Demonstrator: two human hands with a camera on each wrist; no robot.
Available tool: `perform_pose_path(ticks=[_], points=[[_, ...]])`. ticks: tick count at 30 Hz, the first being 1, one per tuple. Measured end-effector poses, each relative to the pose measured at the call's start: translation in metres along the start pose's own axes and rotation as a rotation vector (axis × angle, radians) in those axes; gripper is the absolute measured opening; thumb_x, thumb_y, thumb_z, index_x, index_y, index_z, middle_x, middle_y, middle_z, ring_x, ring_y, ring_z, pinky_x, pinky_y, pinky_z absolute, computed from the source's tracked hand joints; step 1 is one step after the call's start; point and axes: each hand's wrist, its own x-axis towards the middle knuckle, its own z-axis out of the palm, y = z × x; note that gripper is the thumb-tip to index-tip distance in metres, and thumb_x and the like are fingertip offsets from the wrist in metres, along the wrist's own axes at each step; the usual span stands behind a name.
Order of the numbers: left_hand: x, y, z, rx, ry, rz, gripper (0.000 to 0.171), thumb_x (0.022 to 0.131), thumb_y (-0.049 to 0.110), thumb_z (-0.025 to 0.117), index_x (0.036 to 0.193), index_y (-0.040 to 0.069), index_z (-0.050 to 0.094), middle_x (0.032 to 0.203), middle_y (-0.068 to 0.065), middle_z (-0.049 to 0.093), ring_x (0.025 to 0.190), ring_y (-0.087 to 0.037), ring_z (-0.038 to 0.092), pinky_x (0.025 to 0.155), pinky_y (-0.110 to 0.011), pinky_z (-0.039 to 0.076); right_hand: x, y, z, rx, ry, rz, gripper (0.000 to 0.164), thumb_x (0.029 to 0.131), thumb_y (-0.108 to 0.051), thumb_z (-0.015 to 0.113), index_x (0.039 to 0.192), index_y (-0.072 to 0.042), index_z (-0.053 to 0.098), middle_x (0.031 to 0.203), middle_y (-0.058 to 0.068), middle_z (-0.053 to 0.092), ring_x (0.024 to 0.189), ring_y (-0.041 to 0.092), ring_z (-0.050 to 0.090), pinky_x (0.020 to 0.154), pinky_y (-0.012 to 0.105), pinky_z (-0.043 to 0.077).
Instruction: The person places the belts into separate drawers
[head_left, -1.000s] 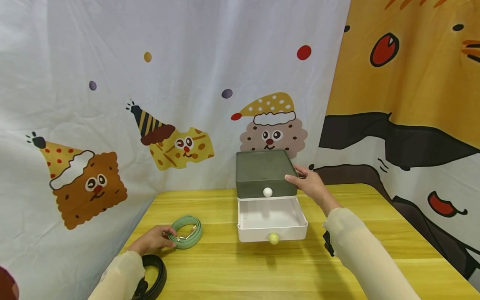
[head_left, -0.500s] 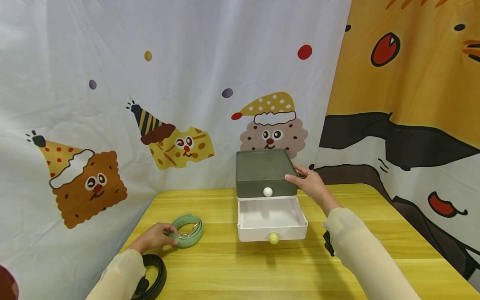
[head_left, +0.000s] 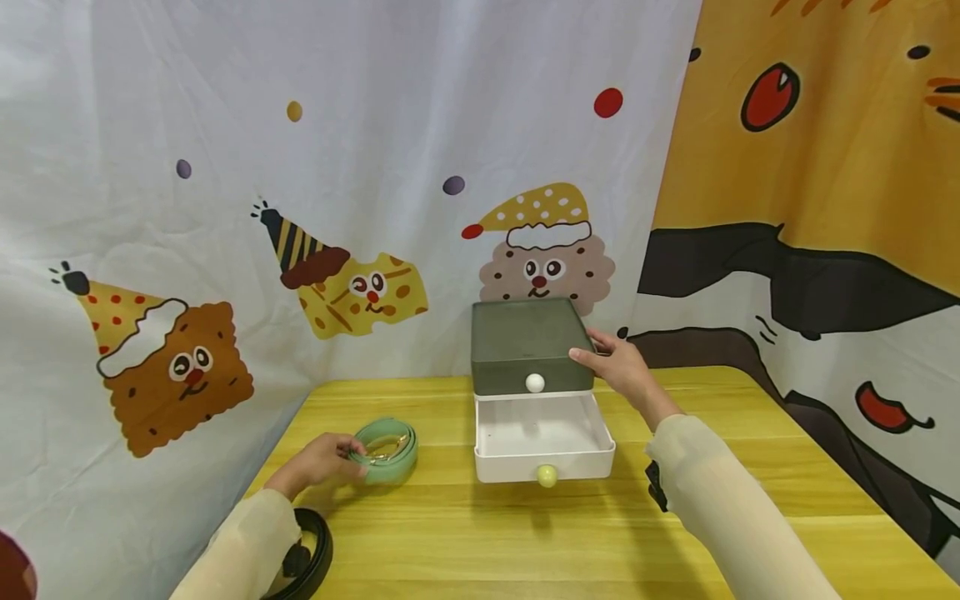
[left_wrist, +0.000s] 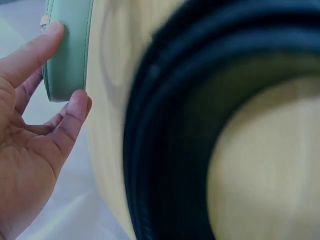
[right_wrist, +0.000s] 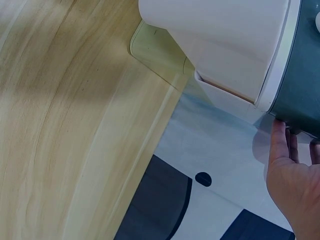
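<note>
My left hand (head_left: 322, 461) pinches a rolled green belt (head_left: 405, 464) with a gold-coloured buckle, thumb and fingers at its left side. In the left wrist view the belt's stitched band (left_wrist: 70, 50) stands on edge, raised over the table. My right hand (head_left: 628, 372) lies against the right side of a drawer box (head_left: 528, 333) with a dark green top, fingers extended along its side wall. Below the box's green part, a white drawer (head_left: 502, 470) with a yellow-green knob is pulled out and bare inside. The fingers (right_wrist: 280, 142) touch the box's side in the right wrist view.
A coiled black belt (head_left: 324, 554) lies on the wooden table (head_left: 450, 542) under the left forearm, looming large in the left wrist view. Behind the table hangs a white curtain (head_left: 360, 125) with cartoon prints. The green part carries a white knob (head_left: 535, 383).
The left hand has lifted the green belt and shifted it slightly right and away from me. My right hand and the drawer box have stayed put.
</note>
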Motion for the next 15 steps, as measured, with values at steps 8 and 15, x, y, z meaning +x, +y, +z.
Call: perform_pose_path(ticks=[8,15], points=[[0.007,0.018,0.001,0.01,0.03,-0.076,0.023,0.083,0.017,0.081,0.097,0.005,0.067,0.092,-0.006,0.059,0.079,-0.021,0.05,0.071,-0.039,0.045,0.0,0.0,0.0,-0.011,0.003,-0.008,0.09,0.089,-0.055,0.068,0.159,-0.017,0.025,0.159,0.02,0.027,0.142,0.041,0.03,0.109,0.056,0.035],[0.011,0.034,0.002,0.004,0.033,-0.102,0.022,0.084,0.018,0.081,0.099,0.007,0.068,0.096,-0.005,0.061,0.084,-0.021,0.052,0.078,-0.045,0.047,0.0,0.0,0.0,-0.016,0.005,-0.013,0.089,0.09,-0.054,0.068,0.159,-0.017,0.026,0.158,0.021,0.028,0.142,0.041,0.031,0.108,0.055,0.036]])
